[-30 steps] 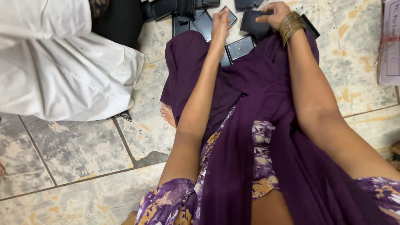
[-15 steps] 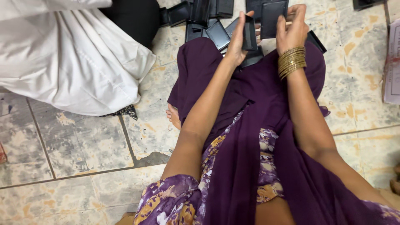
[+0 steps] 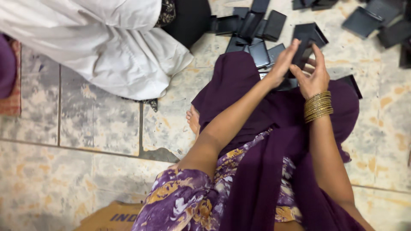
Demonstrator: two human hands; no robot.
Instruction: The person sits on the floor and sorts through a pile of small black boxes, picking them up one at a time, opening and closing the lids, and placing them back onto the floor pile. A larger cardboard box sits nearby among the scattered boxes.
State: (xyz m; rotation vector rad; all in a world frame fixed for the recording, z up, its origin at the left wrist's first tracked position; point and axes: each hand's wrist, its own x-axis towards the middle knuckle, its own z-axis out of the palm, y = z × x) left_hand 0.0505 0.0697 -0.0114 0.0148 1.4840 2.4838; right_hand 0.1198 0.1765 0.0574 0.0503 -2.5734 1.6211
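We hold a flat black box (image 3: 307,42) up between our left hand (image 3: 283,63) and right hand (image 3: 313,73), above the pile of black boxes (image 3: 256,32) (likely mid-fold), needing steady opposing finger pressure next.

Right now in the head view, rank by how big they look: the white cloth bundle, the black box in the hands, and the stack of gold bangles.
1. White cloth bundle, by far the largest.
2. Black box, held up by both hands, much smaller.
3. Gold bangles, slightly smaller than the box; hands hide part of the box, so this gap is unsure.
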